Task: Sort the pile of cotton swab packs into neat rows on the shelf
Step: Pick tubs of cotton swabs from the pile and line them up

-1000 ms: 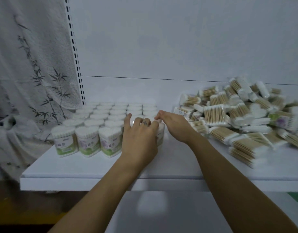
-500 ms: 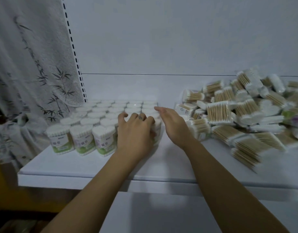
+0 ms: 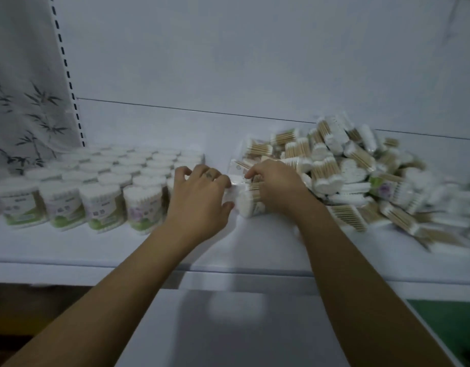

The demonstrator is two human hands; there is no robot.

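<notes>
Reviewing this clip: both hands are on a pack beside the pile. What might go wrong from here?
1. The pack held by the left hand and right hand lies against the loose pile; pulling it free may send neighbours sliding toward the shelf edge.
2. The left hand sits right beside the standing rows; a nudge could topple the nearest ones.

A pale curtain printed with dark bamboo sprigs (image 3: 21,102) is hanging at the far left, just beside a white upright with a column of black slots (image 3: 67,75), while a plain white back panel (image 3: 255,49) is filling the top and a green floor patch (image 3: 453,327) is showing at lower right
</notes>
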